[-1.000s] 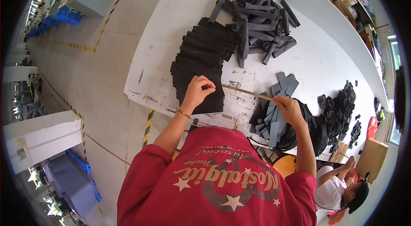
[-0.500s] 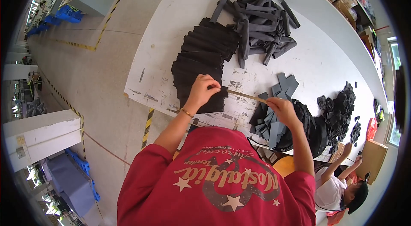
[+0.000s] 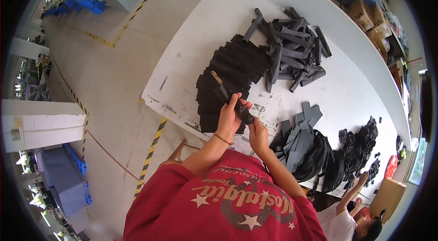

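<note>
A black fabric tube (image 3: 243, 114) is drawn over a thin tan stick (image 3: 216, 77), whose tip pokes out of the tube's far left end. My left hand (image 3: 232, 114) is closed around the tube's middle, fingers wrapped over it. At the near end my right hand (image 3: 259, 137) pinches the bunched fabric; the stick's other end is hidden there. Beneath and beyond my left hand lies an overlapping row of flat black fabric pieces (image 3: 237, 61) on the white table (image 3: 185, 54).
Dark grey fabric tubes (image 3: 296, 49) lie in a loose heap farther back. To the right are grey strips (image 3: 299, 138), a black bundle (image 3: 315, 161) and small black pieces (image 3: 362, 143). A person in white (image 3: 340, 222) works at the right. Striped floor tape (image 3: 153, 154) runs left of the table.
The stick, bare between my hands before, is now mostly inside the black tube. My right hand has come left toward my left hand, and the tube is lifted off the row. The view has shifted.
</note>
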`<state>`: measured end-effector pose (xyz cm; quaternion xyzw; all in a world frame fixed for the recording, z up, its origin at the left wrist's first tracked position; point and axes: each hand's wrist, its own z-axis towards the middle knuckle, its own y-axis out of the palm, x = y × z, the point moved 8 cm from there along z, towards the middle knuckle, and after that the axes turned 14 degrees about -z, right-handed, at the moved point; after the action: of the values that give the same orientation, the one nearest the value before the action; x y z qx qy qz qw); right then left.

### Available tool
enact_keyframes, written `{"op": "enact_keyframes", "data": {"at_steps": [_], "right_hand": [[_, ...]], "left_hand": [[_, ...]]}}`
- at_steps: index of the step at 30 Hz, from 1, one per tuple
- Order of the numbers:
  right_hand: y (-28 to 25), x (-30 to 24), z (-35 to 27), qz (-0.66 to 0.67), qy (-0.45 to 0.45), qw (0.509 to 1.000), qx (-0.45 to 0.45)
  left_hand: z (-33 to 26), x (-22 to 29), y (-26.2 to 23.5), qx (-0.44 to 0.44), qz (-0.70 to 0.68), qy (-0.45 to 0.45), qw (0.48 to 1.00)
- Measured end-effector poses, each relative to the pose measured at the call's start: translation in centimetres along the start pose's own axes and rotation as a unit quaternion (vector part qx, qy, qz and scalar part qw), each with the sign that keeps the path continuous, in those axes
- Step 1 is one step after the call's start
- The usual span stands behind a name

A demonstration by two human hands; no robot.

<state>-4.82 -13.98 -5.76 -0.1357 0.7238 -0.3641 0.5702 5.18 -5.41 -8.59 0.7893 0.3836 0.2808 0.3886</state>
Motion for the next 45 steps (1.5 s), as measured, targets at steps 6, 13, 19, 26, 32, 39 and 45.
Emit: {"op": "enact_keyframes", "data": {"at_steps": [6, 13, 19, 26, 32, 39, 45], "right_hand": [[0.1, 0.1, -3.7, -0.031, 0.021, 0.998, -0.059], [-2.6, 1.7, -8.8, -0.008, 0.069, 0.986, -0.153], [-5.7, 1.8, -9.8, -0.012, 0.062, 0.983, -0.175], [-11.6, 0.9, -6.8, -0.051, 0.096, 0.993, -0.053], [-6.5, -3.3, 1.7, 0.097, 0.005, 0.99, 0.099], [-7.7, -1.8, 4.7, 0.087, 0.006, 0.996, 0.028], [-10.9, -2.1, 6.2, 0.08, -0.015, 0.993, 0.088]], "left_hand": [[1.3, 5.0, 0.7, 0.072, 0.059, 0.128, 0.987], [2.6, 8.7, 2.6, 0.044, 0.195, 0.206, 0.958], [4.3, 10.1, 2.7, 0.067, 0.145, 0.192, 0.968], [5.7, 4.2, -4.1, 0.173, -0.068, 0.069, 0.98], [4.1, -1.1, -3.0, 0.164, -0.032, 0.027, 0.986], [-0.4, -2.8, 5.0, -0.321, 0.526, -0.022, 0.787], [-3.9, -7.5, 5.4, -0.242, 0.443, -0.124, 0.855]]}}
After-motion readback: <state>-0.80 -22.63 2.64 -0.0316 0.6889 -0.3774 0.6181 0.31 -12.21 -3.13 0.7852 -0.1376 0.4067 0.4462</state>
